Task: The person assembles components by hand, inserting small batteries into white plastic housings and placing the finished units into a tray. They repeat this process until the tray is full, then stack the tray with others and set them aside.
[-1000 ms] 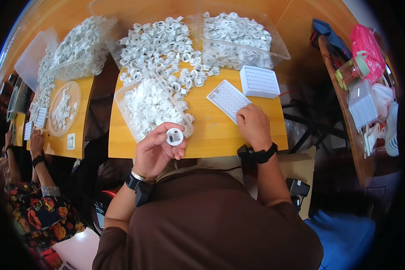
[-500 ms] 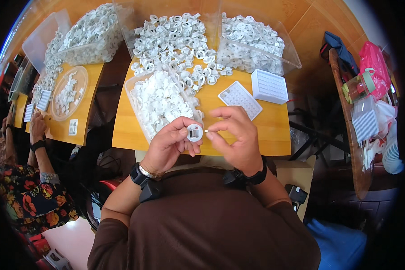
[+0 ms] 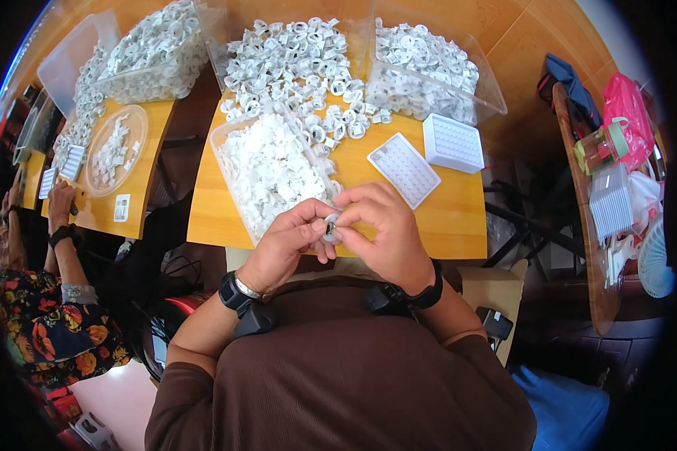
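Round part [image 3: 330, 219] now against right hand [image 3: 387, 225]

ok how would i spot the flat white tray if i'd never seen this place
Find the central yellow table. On its right side, just beyond the right hand, lies a white tray with rows of small pockets, set at a slant. It is thin and flat, unlike the thicker white block beside it.

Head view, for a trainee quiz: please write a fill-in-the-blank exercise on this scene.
The left hand and right hand, both touching a small white part, wear ____ wrist straps.
The flat white tray lies on the ____-hand side of the thick white block.
The plastic bag beside the green-lidded jar is coloured ____.
Missing words: black; left; pink.
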Tool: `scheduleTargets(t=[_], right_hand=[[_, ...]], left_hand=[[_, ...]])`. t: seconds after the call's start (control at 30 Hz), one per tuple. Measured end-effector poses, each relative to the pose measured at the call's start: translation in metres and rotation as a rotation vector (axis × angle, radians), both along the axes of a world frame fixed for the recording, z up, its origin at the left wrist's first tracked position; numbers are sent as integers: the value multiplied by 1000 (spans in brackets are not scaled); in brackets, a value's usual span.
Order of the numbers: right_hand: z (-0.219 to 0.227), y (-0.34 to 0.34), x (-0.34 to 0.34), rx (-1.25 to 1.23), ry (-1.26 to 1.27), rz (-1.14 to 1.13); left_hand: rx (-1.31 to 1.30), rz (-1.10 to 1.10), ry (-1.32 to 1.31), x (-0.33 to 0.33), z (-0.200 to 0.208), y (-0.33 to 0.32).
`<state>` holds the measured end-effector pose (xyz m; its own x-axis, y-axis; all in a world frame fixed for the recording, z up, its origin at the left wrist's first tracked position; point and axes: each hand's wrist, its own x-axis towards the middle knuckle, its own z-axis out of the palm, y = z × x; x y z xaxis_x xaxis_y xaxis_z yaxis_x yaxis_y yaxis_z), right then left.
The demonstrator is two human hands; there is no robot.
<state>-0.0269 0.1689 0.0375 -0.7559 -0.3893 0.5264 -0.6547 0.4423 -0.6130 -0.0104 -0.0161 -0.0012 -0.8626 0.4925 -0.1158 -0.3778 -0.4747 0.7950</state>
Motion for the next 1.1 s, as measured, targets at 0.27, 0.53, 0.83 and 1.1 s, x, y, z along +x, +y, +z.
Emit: scheduleTargets(t=[0.27, 0.53, 0.83, 1.1], right_hand=[[-9, 1, 3, -154, -228, 9], [-27, 3, -4, -517, -814, 134], [-18, 54, -67, 124, -267, -303], [-60, 59, -107, 484, -123, -451]], left_hand=[[-52, -9, -8, -1, 2, 2], [-118, 3, 38, -2, -1, 2], [53, 36, 12, -1, -6, -4], [96, 58, 24, 1, 1, -7]])
